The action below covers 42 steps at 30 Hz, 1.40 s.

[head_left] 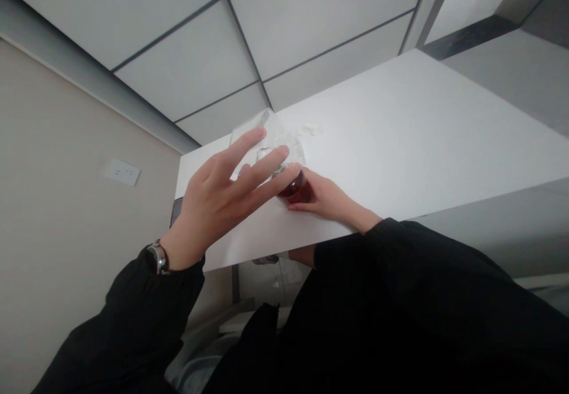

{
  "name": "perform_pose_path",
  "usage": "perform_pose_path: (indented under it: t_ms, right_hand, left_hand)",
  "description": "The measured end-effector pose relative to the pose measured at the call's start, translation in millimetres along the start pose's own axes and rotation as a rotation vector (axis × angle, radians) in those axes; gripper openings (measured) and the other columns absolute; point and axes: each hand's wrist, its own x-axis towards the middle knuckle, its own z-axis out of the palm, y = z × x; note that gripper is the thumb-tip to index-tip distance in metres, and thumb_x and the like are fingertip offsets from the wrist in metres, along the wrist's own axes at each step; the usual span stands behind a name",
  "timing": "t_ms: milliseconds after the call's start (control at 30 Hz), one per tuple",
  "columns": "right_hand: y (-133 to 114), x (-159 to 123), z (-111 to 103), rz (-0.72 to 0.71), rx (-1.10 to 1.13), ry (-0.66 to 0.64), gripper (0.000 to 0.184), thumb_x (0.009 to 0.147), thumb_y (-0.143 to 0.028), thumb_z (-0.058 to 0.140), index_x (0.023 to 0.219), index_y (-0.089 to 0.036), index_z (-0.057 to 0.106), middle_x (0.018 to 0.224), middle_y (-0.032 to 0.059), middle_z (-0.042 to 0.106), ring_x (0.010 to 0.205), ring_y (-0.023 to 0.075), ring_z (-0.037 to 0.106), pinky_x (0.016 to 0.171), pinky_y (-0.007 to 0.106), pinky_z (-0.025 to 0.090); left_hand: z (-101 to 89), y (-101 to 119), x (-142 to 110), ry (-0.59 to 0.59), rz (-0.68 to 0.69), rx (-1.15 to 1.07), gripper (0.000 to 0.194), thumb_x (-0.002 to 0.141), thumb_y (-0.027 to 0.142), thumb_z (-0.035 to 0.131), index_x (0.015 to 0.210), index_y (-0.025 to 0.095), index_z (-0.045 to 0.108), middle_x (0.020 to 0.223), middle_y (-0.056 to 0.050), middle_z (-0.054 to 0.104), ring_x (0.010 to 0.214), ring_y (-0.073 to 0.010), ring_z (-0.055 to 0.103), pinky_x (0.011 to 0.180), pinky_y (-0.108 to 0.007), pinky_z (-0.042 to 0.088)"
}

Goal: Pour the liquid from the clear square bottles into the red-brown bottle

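Note:
My right hand (326,199) is closed around a small clear container with dark red contents (293,189) standing on the white table. Above and beside it reaches my left hand (231,186), its fingers stretched and spread apart. The little finger crosses in front of the red container's top; I cannot tell whether it touches. Behind the left fingers lies a clear, see-through plastic or glass thing (278,130), partly hidden. A second clear round shape (264,153) shows between those fingers, too covered to name. A watch (157,256) is on my left wrist.
The white tabletop (422,133) runs to the right. A small pale crumpled scrap (311,128) lies near its far edge. Panels with dark seams (178,44) rise behind. A wall socket (123,172) is at left, and a basin-like thing (198,373) sits below.

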Motion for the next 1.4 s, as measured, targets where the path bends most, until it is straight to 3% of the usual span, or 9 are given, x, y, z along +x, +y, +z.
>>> perform_pose_path:
  t_ms: [133, 333, 600, 900, 1100, 1300, 1400]
  right_hand:
    - [-0.5, -0.2, 0.1, 0.004, -0.003, 0.004, 0.089, 0.081, -0.050, 0.086, 0.158, -0.027, 0.046, 0.147, 0.0122, 0.066, 0.133, 0.0357, 0.065, 0.113, 0.059, 0.053]
    - [-1.6, -0.1, 0.0, 0.015, 0.002, -0.003, 0.090, 0.081, -0.049, 0.086, 0.159, -0.027, 0.045, 0.147, 0.0117, 0.066, 0.134, 0.0351, 0.065, 0.114, 0.058, 0.053]
    - [-2.2, -0.2, -0.3, 0.024, 0.021, -0.022, 0.091, 0.082, -0.050, 0.086, 0.160, -0.027, 0.043, 0.142, 0.0113, 0.069, 0.134, 0.0357, 0.065, 0.112, 0.059, 0.055]
    - [-1.8, -0.6, 0.3, 0.025, 0.022, -0.022, 0.091, 0.083, -0.051, 0.085, 0.160, -0.028, 0.043, 0.145, 0.0107, 0.068, 0.137, 0.0355, 0.063, 0.114, 0.059, 0.054]
    - [-0.8, -0.9, 0.5, 0.036, 0.024, -0.020, 0.085, 0.083, -0.049, 0.086, 0.156, -0.030, 0.046, 0.142, 0.0098, 0.069, 0.133, 0.0351, 0.065, 0.112, 0.060, 0.056]
    - [0.5, -1.4, 0.5, 0.030, 0.027, -0.022, 0.090, 0.083, -0.051, 0.085, 0.159, -0.029, 0.044, 0.143, 0.0107, 0.069, 0.134, 0.0348, 0.065, 0.112, 0.059, 0.055]
    - [0.7, -1.0, 0.5, 0.025, 0.022, -0.017, 0.091, 0.082, -0.052, 0.085, 0.160, -0.028, 0.044, 0.145, 0.0111, 0.068, 0.135, 0.0351, 0.064, 0.114, 0.059, 0.054]
  left_hand:
    - [-2.3, 0.8, 1.8, -0.032, 0.009, 0.001, 0.078, 0.100, -0.006, 0.045, 0.152, 0.052, 0.054, 0.154, 0.007, 0.063, 0.155, -0.0272, 0.050, 0.123, -0.049, 0.054]
    - [-6.7, 3.7, 6.5, -0.041, -0.012, -0.040, 0.065, 0.102, 0.002, 0.049, 0.150, 0.045, 0.057, 0.149, 0.004, 0.067, 0.154, -0.0266, 0.052, 0.120, -0.047, 0.056]
    - [-8.9, 4.6, 10.2, 0.017, 0.118, 0.071, 0.062, 0.101, 0.002, 0.050, 0.148, 0.043, 0.056, 0.145, 0.002, 0.068, 0.151, -0.0270, 0.055, 0.112, -0.044, 0.060]
    - [-13.9, 7.4, 13.9, -0.050, 0.041, 0.008, 0.053, 0.104, 0.008, 0.048, 0.145, 0.039, 0.060, 0.142, -0.001, 0.070, 0.150, -0.0265, 0.056, 0.112, -0.043, 0.060]
    - [-16.1, 9.5, 16.0, -0.075, -0.039, -0.154, 0.054, 0.101, 0.007, 0.056, 0.141, 0.043, 0.063, 0.144, 0.001, 0.069, 0.151, -0.0266, 0.055, 0.119, -0.045, 0.055]
    - [-19.5, 11.8, 17.8, -0.111, 0.008, -0.056, 0.050, 0.106, 0.009, 0.049, 0.143, 0.039, 0.062, 0.145, -0.001, 0.069, 0.153, -0.0283, 0.052, 0.116, -0.046, 0.057]
    - [-17.7, 9.2, 15.4, -0.105, 0.021, -0.030, 0.055, 0.104, 0.006, 0.048, 0.144, 0.042, 0.061, 0.145, 0.001, 0.068, 0.153, -0.0276, 0.053, 0.117, -0.047, 0.057]
